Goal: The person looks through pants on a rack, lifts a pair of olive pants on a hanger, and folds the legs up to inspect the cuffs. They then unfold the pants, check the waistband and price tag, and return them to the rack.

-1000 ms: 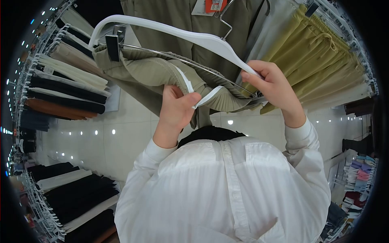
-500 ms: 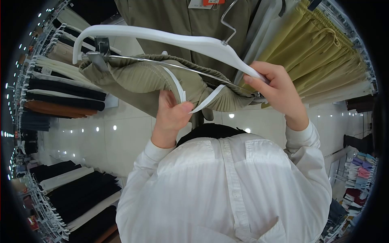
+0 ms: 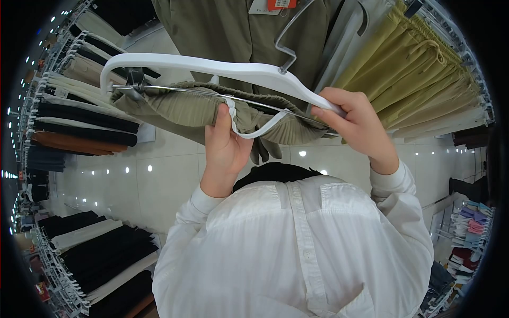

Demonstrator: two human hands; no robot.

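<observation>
My right hand is closed around the right end of a white hanger with a metal hook and a clip bar. Khaki-green elastic-waist bottoms hang under the bar, and a metal clip grips their left end. A white ribbon loops out from the gathered waistband. At the loop's left side, my left hand has its index finger raised against the ribbon and appears to pinch it. Part of its thumb and the other fingers are hard to see.
Another khaki garment with a paper tag hangs just ahead. Yellow-green drawstring bottoms hang at the right. Racks of dark trousers and folded-over black garments line the left side, above a glossy tiled floor.
The hanger has dropped slightly, its hook shifting left. My left index finger has risen along the ribbon, which now forms a rounded loop instead of two strands meeting at my thumb.
</observation>
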